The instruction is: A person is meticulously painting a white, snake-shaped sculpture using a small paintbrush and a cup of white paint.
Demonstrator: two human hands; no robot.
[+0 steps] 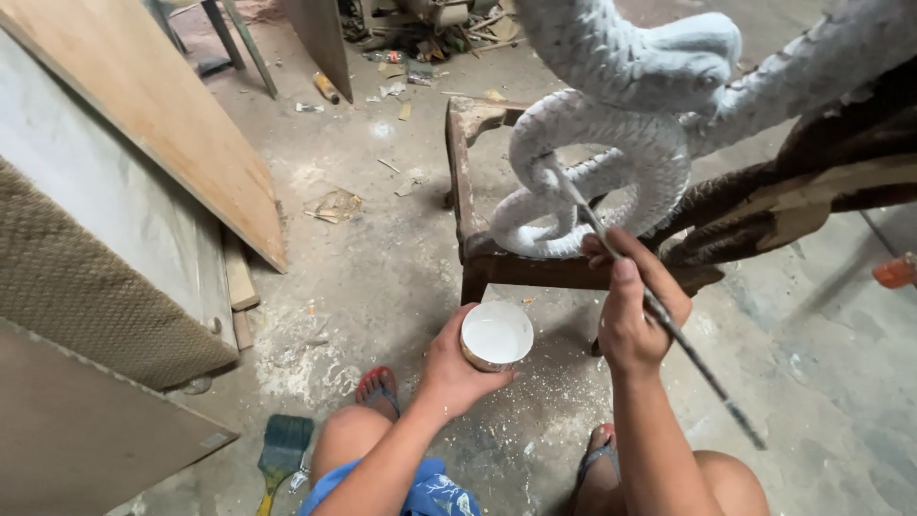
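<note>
My left hand (451, 368) holds a small round cup of white paint (496, 335) low in front of my knees. My right hand (632, 308) grips a long thin paintbrush (659, 311) whose tip rests on a coil of the white-painted carved snake (611, 143). The snake winds over a dark wooden carved frame (764, 205) that stands on the concrete floor right ahead of me. Both of my feet in sandals show below, with my knees at the bottom edge.
Large wooden boards (143, 105) and a woven panel (86, 287) lean at the left. A wide flat brush (282, 449) lies on the floor by my left foot. Scraps and debris (411, 48) litter the far floor. An orange object (896, 272) sits at the right edge.
</note>
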